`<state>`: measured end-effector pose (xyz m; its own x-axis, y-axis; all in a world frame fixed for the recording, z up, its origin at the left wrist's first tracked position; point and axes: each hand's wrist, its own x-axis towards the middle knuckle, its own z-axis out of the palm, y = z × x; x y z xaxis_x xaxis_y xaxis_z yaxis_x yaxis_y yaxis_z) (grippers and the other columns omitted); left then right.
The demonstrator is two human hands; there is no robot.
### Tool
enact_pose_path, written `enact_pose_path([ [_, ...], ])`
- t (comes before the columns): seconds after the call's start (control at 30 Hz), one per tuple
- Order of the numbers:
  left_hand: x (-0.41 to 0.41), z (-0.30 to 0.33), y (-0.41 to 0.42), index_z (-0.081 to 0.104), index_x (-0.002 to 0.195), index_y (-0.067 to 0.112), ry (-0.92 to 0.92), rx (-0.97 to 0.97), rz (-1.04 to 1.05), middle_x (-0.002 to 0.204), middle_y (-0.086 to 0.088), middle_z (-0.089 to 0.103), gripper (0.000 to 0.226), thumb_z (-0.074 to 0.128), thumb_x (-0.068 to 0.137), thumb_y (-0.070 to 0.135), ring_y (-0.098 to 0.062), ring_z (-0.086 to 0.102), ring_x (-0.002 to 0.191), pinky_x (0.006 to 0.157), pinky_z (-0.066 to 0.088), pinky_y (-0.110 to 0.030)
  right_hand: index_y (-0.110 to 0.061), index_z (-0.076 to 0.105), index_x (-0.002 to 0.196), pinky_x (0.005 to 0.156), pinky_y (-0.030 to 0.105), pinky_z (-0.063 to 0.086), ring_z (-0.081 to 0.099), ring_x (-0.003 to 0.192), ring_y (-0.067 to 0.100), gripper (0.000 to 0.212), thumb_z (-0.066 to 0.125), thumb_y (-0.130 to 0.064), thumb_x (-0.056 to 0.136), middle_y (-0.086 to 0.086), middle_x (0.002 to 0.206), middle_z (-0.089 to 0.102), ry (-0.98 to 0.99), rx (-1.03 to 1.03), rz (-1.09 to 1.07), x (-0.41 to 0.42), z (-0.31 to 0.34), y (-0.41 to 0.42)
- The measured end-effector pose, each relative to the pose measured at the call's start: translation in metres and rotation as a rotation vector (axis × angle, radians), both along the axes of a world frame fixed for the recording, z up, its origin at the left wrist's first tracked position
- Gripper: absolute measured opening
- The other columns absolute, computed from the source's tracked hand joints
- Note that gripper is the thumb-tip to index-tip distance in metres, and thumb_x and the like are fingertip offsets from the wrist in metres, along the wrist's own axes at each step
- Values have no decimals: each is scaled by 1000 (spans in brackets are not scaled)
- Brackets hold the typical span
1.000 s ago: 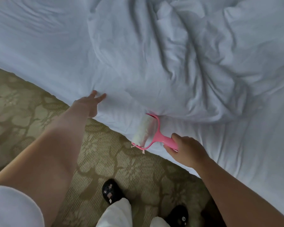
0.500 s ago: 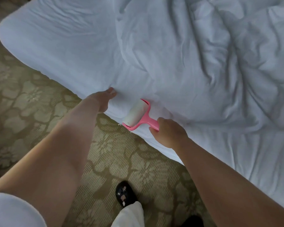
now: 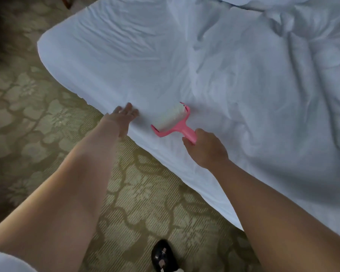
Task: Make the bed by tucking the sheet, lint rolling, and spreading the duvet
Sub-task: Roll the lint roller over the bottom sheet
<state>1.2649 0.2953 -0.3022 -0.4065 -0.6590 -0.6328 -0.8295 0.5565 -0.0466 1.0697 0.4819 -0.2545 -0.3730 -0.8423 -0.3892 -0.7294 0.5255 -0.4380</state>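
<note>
Pink-handled lint roller [image 3: 173, 120] is gripped by the right hand [image 3: 205, 148] and laid on the white sheet [image 3: 110, 61]; the left hand [image 3: 124, 114] is pressed flat beside it, fingers straight.

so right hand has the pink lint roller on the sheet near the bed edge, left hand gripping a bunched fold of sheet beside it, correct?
Not quite. In the head view the left hand is not gripping a fold: its fingers lie straight, flat on the sheet at the bed edge. The rest holds: the right hand holds the pink lint roller by its handle, roller on the sheet.
</note>
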Motion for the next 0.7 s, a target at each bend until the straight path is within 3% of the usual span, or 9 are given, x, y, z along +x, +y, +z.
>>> enact_pose_path([
  [0.3,17,-4,-55,-10,152,21,35,6,91,158,11,-20,89,28,83,-20,-19,-9,147,118,19,-47,-13,51,93,59,29,37,53,70,21,29,46,-41,95,-2,74,50,-41,65,-19,15,-9,-90],
  [0.43,21,-11,-76,-15,151,20,57,-10,133,156,12,-24,89,28,84,-19,-18,-14,147,119,10,-47,-14,50,91,49,26,31,50,62,16,27,46,-41,95,-3,73,51,-72,64,-29,21,-11,-133],
  [0.57,26,-11,-112,-16,151,19,64,-58,162,156,10,-25,85,29,87,-13,-15,-18,146,119,3,-48,-13,52,94,57,27,37,54,69,22,29,46,-42,95,-1,74,53,-110,42,-43,31,-13,-186],
  [0.7,33,-4,-167,-16,151,17,40,-92,221,157,8,-24,83,29,87,-11,-21,-19,146,118,5,-51,-9,58,107,66,30,39,58,82,29,36,47,-41,94,7,90,61,-106,30,-37,35,-12,-251],
])
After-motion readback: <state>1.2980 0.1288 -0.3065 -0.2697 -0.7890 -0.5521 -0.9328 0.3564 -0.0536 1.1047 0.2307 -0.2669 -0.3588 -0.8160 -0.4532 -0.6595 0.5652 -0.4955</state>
